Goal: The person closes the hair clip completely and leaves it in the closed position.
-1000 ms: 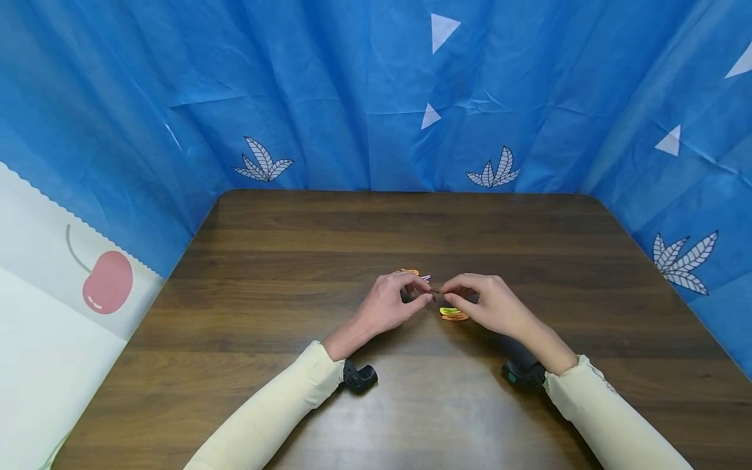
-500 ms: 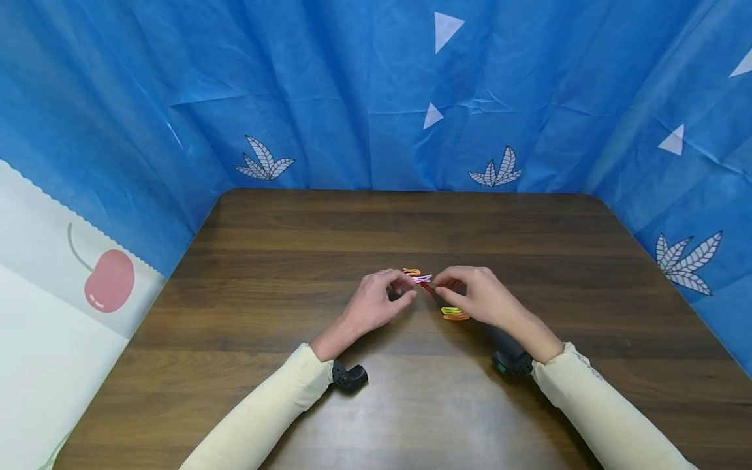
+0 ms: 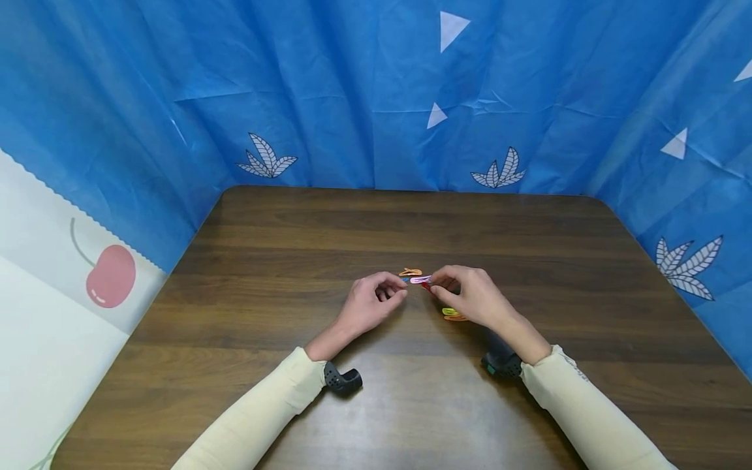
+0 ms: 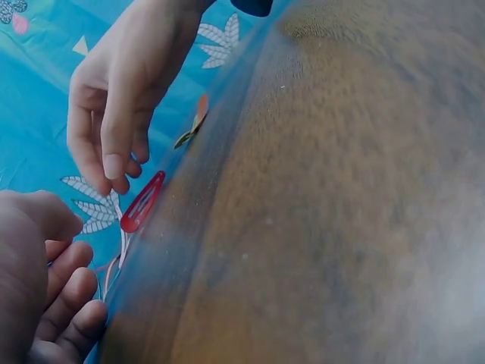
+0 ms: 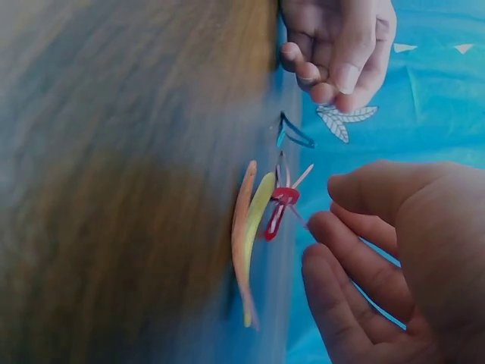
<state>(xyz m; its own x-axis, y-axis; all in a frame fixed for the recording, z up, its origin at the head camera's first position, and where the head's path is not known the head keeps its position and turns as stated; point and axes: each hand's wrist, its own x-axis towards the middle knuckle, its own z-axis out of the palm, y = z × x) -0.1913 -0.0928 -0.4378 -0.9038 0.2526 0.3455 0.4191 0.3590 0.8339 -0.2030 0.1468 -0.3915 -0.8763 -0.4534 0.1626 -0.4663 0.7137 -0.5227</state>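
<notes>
Small snap hair clips lie on the wooden table between the hands. A red hair clip [image 4: 142, 203] lies just under the fingertips of my right hand [image 3: 472, 297], whose thumb and fingers are loosely bent and apart. Beside it is a pale pink hair clip [image 3: 420, 279]. My left hand [image 3: 367, 303] hovers to the left, fingers relaxed with nothing between them. A blue hair clip [image 5: 294, 136] lies near its fingertips, partly hidden in the head view. An orange hair clip [image 3: 410, 271] sits farther back. Closer to me, a yellow hair clip [image 3: 450, 311] lies alongside another orange clip [image 5: 244, 220].
The brown wooden table [image 3: 294, 241] has rounded far corners. A blue curtain [image 3: 352, 98] hangs behind it and along its sides, with white cloth bearing a cherry print [image 3: 110, 276] at the left.
Both hands held a thin clip between them at first, then parted. The left hand has drawn back left; the right came slightly left and let go. The red, pink and blue clips now show more.
</notes>
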